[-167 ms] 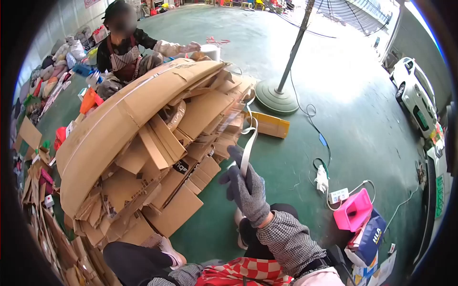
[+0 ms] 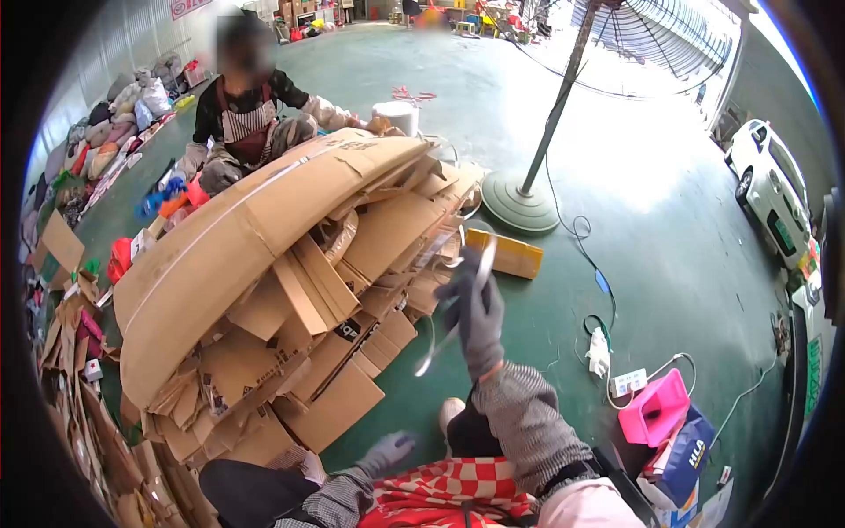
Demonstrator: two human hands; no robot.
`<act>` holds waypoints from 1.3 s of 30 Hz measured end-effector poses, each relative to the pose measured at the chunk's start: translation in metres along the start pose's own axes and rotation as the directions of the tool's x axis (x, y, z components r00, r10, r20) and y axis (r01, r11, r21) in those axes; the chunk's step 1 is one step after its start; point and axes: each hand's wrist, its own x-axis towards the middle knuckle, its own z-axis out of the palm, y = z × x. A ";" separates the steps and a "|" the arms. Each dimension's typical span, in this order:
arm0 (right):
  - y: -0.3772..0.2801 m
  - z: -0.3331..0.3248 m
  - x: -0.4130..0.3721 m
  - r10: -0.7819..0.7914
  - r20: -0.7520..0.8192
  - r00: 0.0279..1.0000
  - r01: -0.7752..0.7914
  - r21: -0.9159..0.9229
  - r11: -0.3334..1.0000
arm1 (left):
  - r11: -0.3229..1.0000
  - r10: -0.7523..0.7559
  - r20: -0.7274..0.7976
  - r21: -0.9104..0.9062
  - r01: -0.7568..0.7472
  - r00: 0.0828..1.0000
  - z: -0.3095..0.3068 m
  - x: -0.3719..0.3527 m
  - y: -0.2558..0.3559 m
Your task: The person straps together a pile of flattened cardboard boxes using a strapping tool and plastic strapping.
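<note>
My right hand, in a grey glove, is raised in the middle of the view. Its fingers are closed on a white strap, whose loose end hangs to the left of the hand, blurred. Low in front of my lap, my left hand is gloved too, with fingers stretched out and nothing visible in them. To the left of both hands lies a big bundle of flattened cardboard, topped by a long bent sheet with a thin white band along it.
A co-worker sits behind the bundle near a white bucket. A fan's round base and a yellow box stand beyond my right hand. On the right are a power strip, a cable and a pink bin.
My right hand has moved up and slightly right, and the strap's end now swings below it. My left hand has come into view from the bottom edge. The co-worker's other hand now shows.
</note>
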 end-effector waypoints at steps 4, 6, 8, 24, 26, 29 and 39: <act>-0.048 -0.004 0.063 -0.147 -0.210 0.967 0.183 0.166 0.969 | 0.827 0.289 -0.375 -0.366 -0.427 0.881 -0.095 -0.003 0.095; -0.086 -0.005 0.085 -0.285 -0.044 0.957 0.288 0.143 0.947 | 0.732 0.351 -0.471 -0.401 -0.551 0.809 -0.135 -0.016 0.156; -0.137 -0.003 0.089 -0.299 0.206 0.932 0.300 0.027 0.953 | 0.761 0.445 -0.495 -0.229 -0.606 0.746 -0.163 -0.032 0.213; -0.171 -0.014 0.070 0.093 0.624 0.776 0.299 -0.494 0.816 | 0.051 0.824 0.233 0.878 -0.476 0.517 -0.071 -0.148 0.444; -0.179 -0.019 0.068 0.094 0.627 0.773 0.318 -0.511 0.799 | 0.152 0.861 0.121 0.866 -0.477 0.494 -0.089 -0.147 0.444; -0.184 -0.029 0.064 0.063 0.662 0.747 0.313 -0.434 0.845 | 0.340 0.883 -0.096 0.806 -0.485 0.460 -0.124 -0.148 0.435; -0.179 -0.025 0.048 -0.036 0.697 0.716 0.496 -0.472 0.729 | 0.448 0.884 -0.245 0.688 -0.572 0.398 -0.119 -0.186 0.412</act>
